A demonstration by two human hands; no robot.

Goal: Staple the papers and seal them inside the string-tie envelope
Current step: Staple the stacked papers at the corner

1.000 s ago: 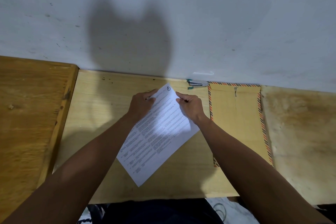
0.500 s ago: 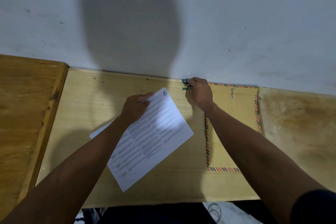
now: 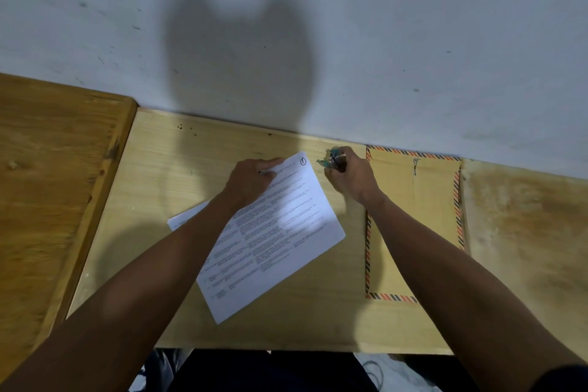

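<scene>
White printed papers [image 3: 280, 232] lie tilted on the pale wooden desk [image 3: 178, 169], and a lower sheet's corner pokes out at the left. My left hand [image 3: 251, 181] presses down on their top left corner. My right hand [image 3: 350, 175] is closed around a small green stapler [image 3: 331, 160], held just right of the papers' top edge. The brown envelope [image 3: 423, 216], edged with red and black stripes, lies flat to the right. Its string tie [image 3: 415, 165] shows near its top, and my right forearm covers part of it.
A white wall [image 3: 381, 41] rises straight behind the desk. A darker wooden table [image 3: 47, 184] adjoins on the left and a worn brown surface [image 3: 525, 232] on the right. The desk's front edge runs just before my lap.
My right hand left the papers, reached back to the stapler by the wall, grasped it and has begun bringing it toward the papers. My left hand stayed on the papers.
</scene>
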